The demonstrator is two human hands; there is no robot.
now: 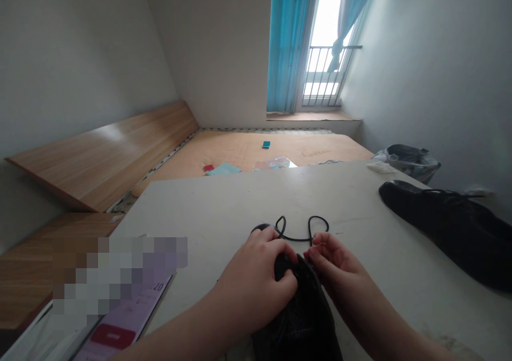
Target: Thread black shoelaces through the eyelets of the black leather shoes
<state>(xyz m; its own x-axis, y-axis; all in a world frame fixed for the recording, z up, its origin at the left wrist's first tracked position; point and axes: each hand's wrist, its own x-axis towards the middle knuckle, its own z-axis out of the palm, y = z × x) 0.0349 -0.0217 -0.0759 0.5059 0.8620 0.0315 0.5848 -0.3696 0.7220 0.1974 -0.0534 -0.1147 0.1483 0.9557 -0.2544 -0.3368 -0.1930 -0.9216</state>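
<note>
Now a black shoe on the table is gripped by the left hand, and its lace is pinched by the right hand. Another shoe is set to the right; beyond, a bag-lined bin is partly blocked by the table.

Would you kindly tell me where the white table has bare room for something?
The white table is bare beyond the black lace and between the right hand and the rightmost shoe. It is crowded around the handled shoe and at left, by the purple sheet.
</note>
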